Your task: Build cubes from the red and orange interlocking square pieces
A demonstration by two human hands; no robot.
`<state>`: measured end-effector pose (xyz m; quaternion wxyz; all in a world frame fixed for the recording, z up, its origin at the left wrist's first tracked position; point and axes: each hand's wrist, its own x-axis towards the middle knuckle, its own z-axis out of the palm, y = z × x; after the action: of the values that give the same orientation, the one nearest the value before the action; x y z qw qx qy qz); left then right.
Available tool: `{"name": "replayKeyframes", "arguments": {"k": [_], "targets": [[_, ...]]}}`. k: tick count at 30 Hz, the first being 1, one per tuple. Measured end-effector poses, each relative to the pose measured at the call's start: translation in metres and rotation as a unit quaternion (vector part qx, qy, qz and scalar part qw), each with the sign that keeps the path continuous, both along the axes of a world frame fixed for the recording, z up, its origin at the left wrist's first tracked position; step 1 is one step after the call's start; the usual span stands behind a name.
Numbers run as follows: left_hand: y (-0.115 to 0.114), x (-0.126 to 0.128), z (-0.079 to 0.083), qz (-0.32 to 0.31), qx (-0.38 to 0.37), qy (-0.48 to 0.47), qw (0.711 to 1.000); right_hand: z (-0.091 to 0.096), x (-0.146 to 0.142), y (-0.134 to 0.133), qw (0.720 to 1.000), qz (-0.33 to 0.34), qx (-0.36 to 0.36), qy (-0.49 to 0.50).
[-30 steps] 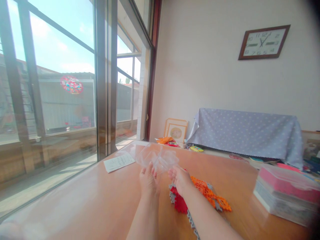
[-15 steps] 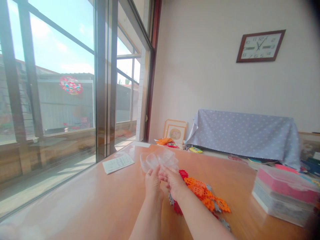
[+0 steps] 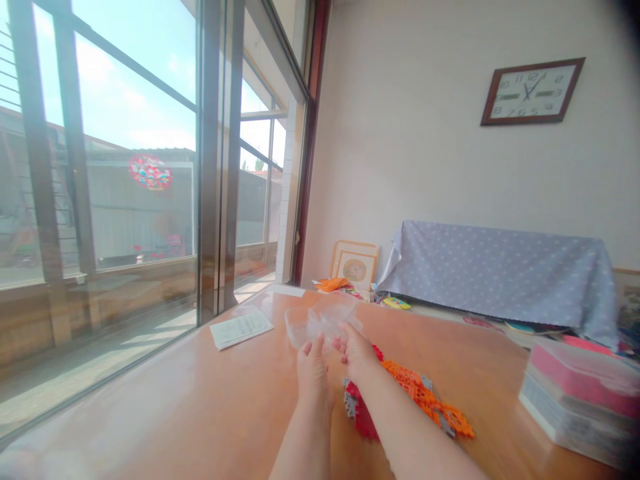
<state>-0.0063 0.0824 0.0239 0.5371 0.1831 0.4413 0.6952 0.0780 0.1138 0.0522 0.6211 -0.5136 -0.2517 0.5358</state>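
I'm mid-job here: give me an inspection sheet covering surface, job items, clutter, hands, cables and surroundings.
Surface: brown, glossy table.
Job items: transparent plastic at the fingertips.
Clutter: paper lying toward the window; orange, red and gray toothed pieces heaped by the right forearm; box with pink showing, far right.
Hands: left hand and right hand apart, both at the plastic's near side; exact grip unclear.
Cables: nothing seen.
Surroundings: wall clock, dotted cloth, leaning frames.
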Motion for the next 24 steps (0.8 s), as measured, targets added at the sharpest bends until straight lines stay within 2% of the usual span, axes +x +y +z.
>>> {"name": "replayKeyframes", "arguments": {"k": [5,9,13,16,20,22,24], "targets": [[0.001,-0.002,0.000,-0.007,-0.038,0.001,0.999,0.002,0.015,0.028,0.999,-0.048,-0.016,-0.021],[0.001,-0.002,0.000,-0.002,-0.045,0.024,0.999,0.000,0.021,0.038,0.997,-0.068,0.001,-0.031],[0.000,0.000,0.000,-0.009,-0.047,0.058,0.997,-0.002,0.033,0.032,0.994,-0.081,0.039,-0.064],[-0.004,0.003,0.001,-0.025,-0.042,0.099,0.994,-0.002,0.055,0.018,0.989,-0.072,0.059,-0.116],[-0.020,0.013,0.006,-0.109,0.016,0.194,0.975,-0.001,0.105,-0.009,0.971,-0.048,0.073,-0.224],[-0.031,0.020,0.011,-0.179,0.061,0.252,0.949,-0.002,0.132,-0.025,0.958,-0.024,0.077,-0.277],[-0.041,0.025,0.015,-0.242,0.097,0.328,0.908,-0.004,0.154,-0.043,0.947,0.012,0.069,-0.313]]}}
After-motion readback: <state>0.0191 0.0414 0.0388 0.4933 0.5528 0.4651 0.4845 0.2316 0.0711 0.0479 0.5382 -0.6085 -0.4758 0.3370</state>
